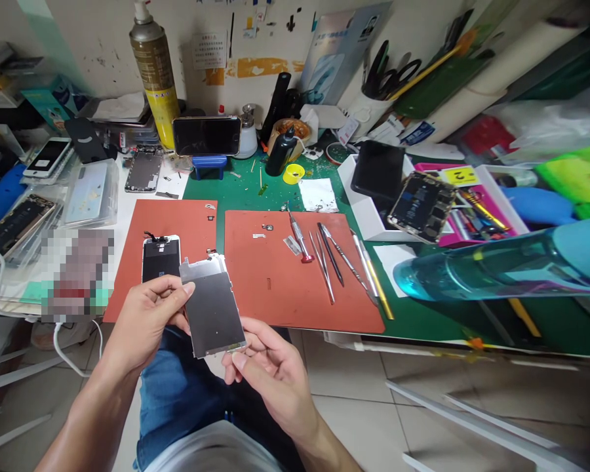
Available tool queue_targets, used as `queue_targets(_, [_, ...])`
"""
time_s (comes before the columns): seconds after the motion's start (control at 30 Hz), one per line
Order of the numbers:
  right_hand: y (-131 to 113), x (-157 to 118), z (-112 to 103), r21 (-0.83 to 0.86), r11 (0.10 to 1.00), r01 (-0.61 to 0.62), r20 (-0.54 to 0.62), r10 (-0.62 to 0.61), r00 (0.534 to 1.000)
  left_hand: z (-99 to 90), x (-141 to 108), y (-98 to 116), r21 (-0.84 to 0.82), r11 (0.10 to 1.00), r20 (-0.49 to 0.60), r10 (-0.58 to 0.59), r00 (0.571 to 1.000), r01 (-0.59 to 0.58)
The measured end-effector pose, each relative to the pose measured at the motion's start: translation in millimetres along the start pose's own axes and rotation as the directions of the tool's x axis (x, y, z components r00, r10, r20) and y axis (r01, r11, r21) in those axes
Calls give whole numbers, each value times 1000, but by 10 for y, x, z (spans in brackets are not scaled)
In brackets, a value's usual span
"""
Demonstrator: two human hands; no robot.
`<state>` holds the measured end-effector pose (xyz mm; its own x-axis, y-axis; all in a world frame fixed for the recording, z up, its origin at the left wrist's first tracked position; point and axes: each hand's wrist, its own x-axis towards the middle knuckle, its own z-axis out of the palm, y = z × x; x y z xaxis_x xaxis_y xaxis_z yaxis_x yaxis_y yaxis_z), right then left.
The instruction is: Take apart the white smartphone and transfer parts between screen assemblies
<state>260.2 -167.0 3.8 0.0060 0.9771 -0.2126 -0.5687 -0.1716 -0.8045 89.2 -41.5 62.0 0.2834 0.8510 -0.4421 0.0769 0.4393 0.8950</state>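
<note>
Both my hands hold a thin phone screen back plate (214, 311), dark grey with a bright metal rim and small tabs, tilted over my lap at the bench edge. My left hand (145, 318) pinches its upper left edge between thumb and fingers. At the lower right corner, the thumb and fingers of my right hand (270, 367) close on the rim. Just behind the plate, a phone screen (161, 259) with a flex cable lies on the left red mat (177, 219), partly covered by my left hand and the plate.
On the right red mat (255, 295) lie a screwdriver (299, 237), tweezers (324, 262) and small metal parts. A teal water bottle (496, 262) lies at the right. Behind stand a phone on a blue stand (209, 164), a spray can (155, 78) and a white box (361, 210).
</note>
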Motion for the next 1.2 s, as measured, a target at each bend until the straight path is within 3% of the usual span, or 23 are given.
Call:
queue_targets(0.2, [-4, 15, 6, -11, 1000, -1, -15, 1, 1000, -6, 7, -11, 6, 1000, 8, 0, 1000, 0])
queue_targets(0.43, [-6, 15, 8, -153, 988, -10, -62, 1, 998, -33, -28, -56, 89, 993, 20, 78, 997, -80])
queue_targets(0.6, [-17, 6, -27, -362, 929, 81, -22, -96, 995, -50, -88, -33, 188, 974, 64, 121, 991, -131])
queue_targets(0.7, [-60, 60, -41, -460, 877, 135, -81, -193, 978, -57, -124, -17, 213, 967, 115, 115, 987, -138])
queue_targets(0.83, [-202, 205, -6, -354, 926, 133, -191, -210, 959, -67, -173, -44, 263, 958, 180, 70, 981, -117])
queue_targets(1.0, [-361, 371, 64, -151, 985, 85, -214, -117, 970, -58, -205, -78, 333, 938, 222, 22, 975, -98])
queue_targets(1.2, [-354, 408, 92, -82, 995, 60, -246, -79, 966, -20, -200, -31, 319, 944, 269, 0, 963, -90])
